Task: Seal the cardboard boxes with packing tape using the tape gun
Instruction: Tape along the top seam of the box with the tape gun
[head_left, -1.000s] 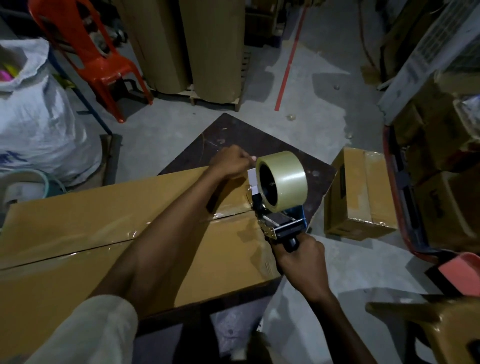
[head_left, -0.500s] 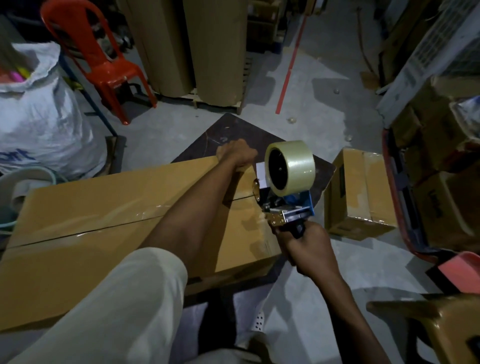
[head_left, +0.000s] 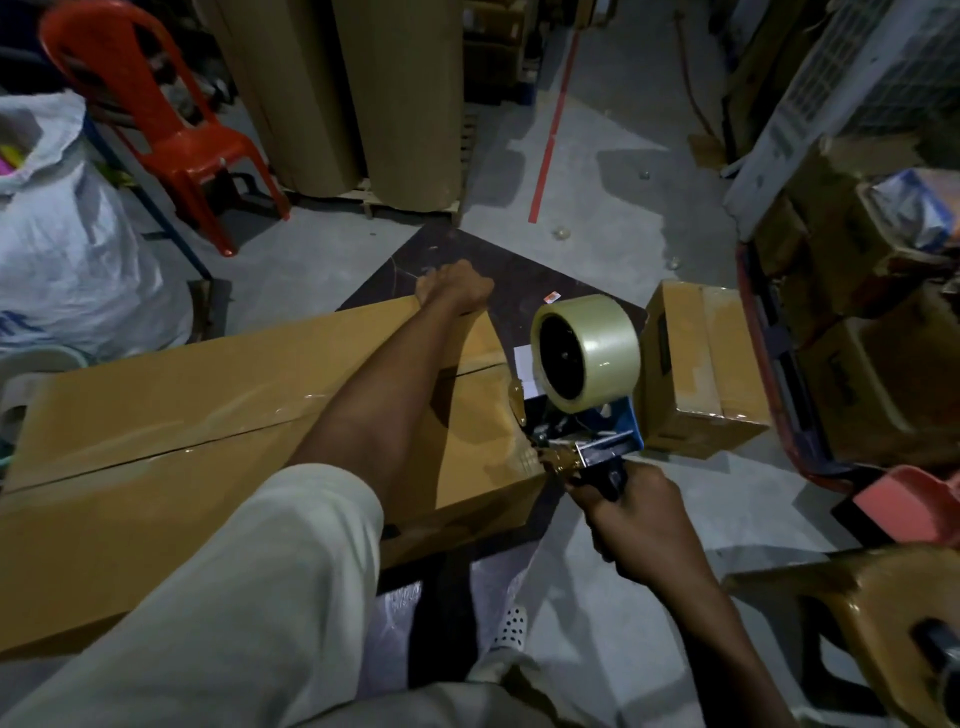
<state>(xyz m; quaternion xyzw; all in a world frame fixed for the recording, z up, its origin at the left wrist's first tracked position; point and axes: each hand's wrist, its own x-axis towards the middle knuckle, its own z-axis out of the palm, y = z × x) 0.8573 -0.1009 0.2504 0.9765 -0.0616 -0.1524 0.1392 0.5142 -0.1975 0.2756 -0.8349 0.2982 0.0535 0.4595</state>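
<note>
A long flat cardboard box (head_left: 171, 410) lies on a dark table (head_left: 524, 291), with shiny clear tape along its centre seam. My left hand (head_left: 453, 287) grips the box's far right corner, fingers curled over the edge. My right hand (head_left: 631, 512) grips the black handle of the blue tape gun (head_left: 587, 441), which carries a big roll of clear tape (head_left: 589, 352). The gun's nose sits at the box's right end, just off the top edge.
A smaller taped cardboard box (head_left: 696, 369) stands on the floor to the right. A red plastic chair (head_left: 156, 119), a white sack (head_left: 67, 244) and tall brown paper rolls (head_left: 363, 93) stand behind. Stacked boxes (head_left: 872, 322) and a tan chair (head_left: 872, 623) crowd the right.
The tape gun has slid right, off the end of the seam and past the box's edge. My left hand shifted from the seam end to the box's far corner.
</note>
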